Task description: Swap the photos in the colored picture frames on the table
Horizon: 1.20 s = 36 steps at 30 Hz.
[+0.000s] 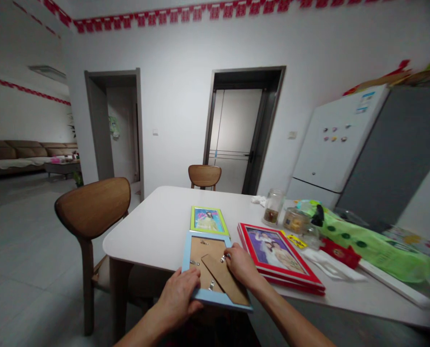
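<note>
A light blue picture frame [187, 255] lies back side up at the table's near edge, its brown backing board [211, 246] and stand leg [225, 277] showing. My left hand [180, 294] grips the frame's lower left corner, thumb at the near edge and fingers over the border. At the right border, the fingers of my right hand [241, 264] pinch a small metal clip [223, 259]. Other metal clips sit along the backing's edges. Just beyond is a lime green picture frame [220, 213] with a photo. To the right, red picture frames [310, 277] are stacked, the top one photo side up.
On the white table [146, 231], a glass jar [272, 207], a lidded container [294, 220], tissues [335, 265] and a green plastic bag [377, 250] stand or lie at the right. Wooden chairs [95, 207] are at the left and far sides. A fridge [339, 140] stands behind.
</note>
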Tool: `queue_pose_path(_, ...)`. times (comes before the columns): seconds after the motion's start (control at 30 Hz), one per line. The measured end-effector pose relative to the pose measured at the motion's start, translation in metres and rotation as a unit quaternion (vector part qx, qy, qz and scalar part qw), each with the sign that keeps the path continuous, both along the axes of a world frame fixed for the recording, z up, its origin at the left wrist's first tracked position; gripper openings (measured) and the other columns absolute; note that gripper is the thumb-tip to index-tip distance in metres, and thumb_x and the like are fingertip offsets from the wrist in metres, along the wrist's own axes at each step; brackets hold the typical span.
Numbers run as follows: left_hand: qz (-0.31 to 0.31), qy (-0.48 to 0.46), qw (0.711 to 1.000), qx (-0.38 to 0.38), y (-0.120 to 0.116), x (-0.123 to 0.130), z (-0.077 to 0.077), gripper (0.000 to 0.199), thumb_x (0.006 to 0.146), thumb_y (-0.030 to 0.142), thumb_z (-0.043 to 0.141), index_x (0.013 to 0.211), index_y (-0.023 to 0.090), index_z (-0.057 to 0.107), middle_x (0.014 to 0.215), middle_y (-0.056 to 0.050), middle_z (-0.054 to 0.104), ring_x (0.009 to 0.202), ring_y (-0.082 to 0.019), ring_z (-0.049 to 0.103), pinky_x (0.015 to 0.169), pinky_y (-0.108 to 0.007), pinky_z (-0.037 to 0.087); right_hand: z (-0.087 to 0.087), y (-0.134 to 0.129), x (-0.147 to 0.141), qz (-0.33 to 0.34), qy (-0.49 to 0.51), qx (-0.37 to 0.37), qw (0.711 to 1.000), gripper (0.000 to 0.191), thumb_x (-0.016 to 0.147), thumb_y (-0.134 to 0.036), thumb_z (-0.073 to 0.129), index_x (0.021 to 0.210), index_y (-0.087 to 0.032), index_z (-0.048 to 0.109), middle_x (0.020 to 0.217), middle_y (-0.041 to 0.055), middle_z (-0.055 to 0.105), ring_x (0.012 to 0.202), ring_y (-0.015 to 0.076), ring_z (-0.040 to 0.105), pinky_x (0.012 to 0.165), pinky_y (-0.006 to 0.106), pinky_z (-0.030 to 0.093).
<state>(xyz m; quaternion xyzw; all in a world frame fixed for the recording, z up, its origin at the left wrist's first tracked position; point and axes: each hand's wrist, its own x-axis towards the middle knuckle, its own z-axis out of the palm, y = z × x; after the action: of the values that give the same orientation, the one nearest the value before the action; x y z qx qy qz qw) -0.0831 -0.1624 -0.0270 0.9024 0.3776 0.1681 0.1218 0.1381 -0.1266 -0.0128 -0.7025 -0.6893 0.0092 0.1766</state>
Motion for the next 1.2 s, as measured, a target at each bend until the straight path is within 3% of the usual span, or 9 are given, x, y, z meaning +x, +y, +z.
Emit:
queue_pose_path(0.13, -0.003, 0.002, 1.0, -0.003, -0.001, 0.0, 0.004, 0.028, 0.068, 0.026, 0.061, 0.093, 0.023, 0.047, 0.123, -0.002, 0.044, 0.114, -0.017, 0.037, 0.098, -0.036, 0.021, 0.005, -0.019, -0.006, 0.066, 0.035, 0.006, 0.997, 0.036, 0.074, -0.029, 0.044, 0.104, -0.015, 0.057, 0.105, 0.0119, 0.055, 0.097, 0.0201, 0.049, 0.085, 0.029, 0.033)
queue_pose_path(0.27, 0.001, 0.0, 1.0, -0.005, -0.002, 0.0, 0.006, 0.035, 0.068, 0.028, 0.062, 0.098, 0.022, 0.046, 0.122, -0.004, 0.045, 0.113, -0.018, 0.039, 0.098, -0.037, 0.023, 0.015, -0.042, -0.022, 0.229, 0.118, -0.059, 0.965, 0.032, 0.066, -0.028, 0.053, 0.096, -0.021, 0.062, 0.114, 0.0075, 0.049, 0.104, 0.0199, 0.044, 0.091, 0.031, 0.031)
queue_pose_path(0.33, 0.002, -0.002, 1.0, -0.002, -0.002, 0.001, 0.006, 0.036, 0.067, 0.029, 0.062, 0.098, 0.021, 0.046, 0.121, -0.004, 0.046, 0.111, -0.018, 0.04, 0.097, -0.037, 0.024, 0.018, -0.048, -0.028, 0.261, 0.14, -0.083, 0.952, 0.026, 0.066, -0.023, 0.051, 0.089, -0.022, 0.065, 0.112, 0.0063, 0.05, 0.104, 0.0187, 0.044, 0.091, 0.03, 0.031)
queue_pose_path(0.47, -0.004, -0.006, 1.0, 0.004, -0.001, 0.0, 0.005, 0.031, 0.067, 0.03, 0.063, 0.094, 0.021, 0.049, 0.12, -0.003, 0.047, 0.111, -0.019, 0.041, 0.097, -0.037, 0.025, 0.018, -0.046, -0.032, 0.259, 0.157, -0.084, 0.949, 0.02, 0.069, -0.022, 0.049, 0.077, -0.022, 0.067, 0.111, 0.006, 0.051, 0.106, 0.0191, 0.042, 0.091, 0.032, 0.03)
queue_pose_path(0.73, 0.003, -0.02, 1.0, 0.0, -0.001, 0.001, 0.004, 0.037, 0.067, 0.03, 0.063, 0.1, 0.022, 0.048, 0.12, -0.003, 0.047, 0.109, -0.019, 0.042, 0.097, -0.037, 0.025, 0.004, -0.038, -0.031, 0.241, 0.145, -0.045, 0.959, 0.014, 0.066, -0.022, 0.055, 0.071, -0.024, 0.067, 0.105, 0.0042, 0.053, 0.101, 0.0191, 0.044, 0.089, 0.032, 0.031)
queue_pose_path(0.87, 0.002, -0.028, 1.0, -0.005, -0.002, 0.001, 0.007, 0.035, 0.066, 0.03, 0.063, 0.098, 0.022, 0.049, 0.114, -0.002, 0.051, 0.104, -0.019, 0.045, 0.094, -0.035, 0.027, 0.004, -0.032, -0.036, 0.226, 0.137, -0.029, 0.964, 0.014, 0.065, -0.023, 0.055, 0.073, -0.023, 0.067, 0.101, 0.0041, 0.056, 0.097, 0.0191, 0.047, 0.085, 0.031, 0.033)
queue_pose_path(1.0, 0.012, -0.029, 0.999, -0.014, -0.003, 0.0, 0.009, 0.035, 0.065, 0.03, 0.064, 0.094, 0.022, 0.048, 0.103, -0.001, 0.055, 0.096, -0.018, 0.049, 0.089, -0.032, 0.032, 0.006, -0.015, -0.05, 0.2, 0.111, -0.004, 0.974, 0.023, 0.07, -0.027, 0.05, 0.086, -0.02, 0.065, 0.094, 0.0052, 0.06, 0.091, 0.0182, 0.05, 0.082, 0.029, 0.034)
queue_pose_path(1.2, 0.02, -0.046, 0.999, -0.01, -0.003, 0.001, 0.01, 0.023, 0.064, 0.027, 0.064, 0.081, 0.021, 0.05, 0.09, 0.002, 0.057, 0.085, -0.016, 0.051, 0.078, -0.025, 0.037, -0.001, 0.01, -0.078, 0.15, 0.025, 0.03, 0.988, 0.019, 0.071, -0.023, 0.049, 0.076, -0.021, 0.067, 0.08, 0.0044, 0.063, 0.08, 0.0164, 0.052, 0.073, 0.025, 0.036)
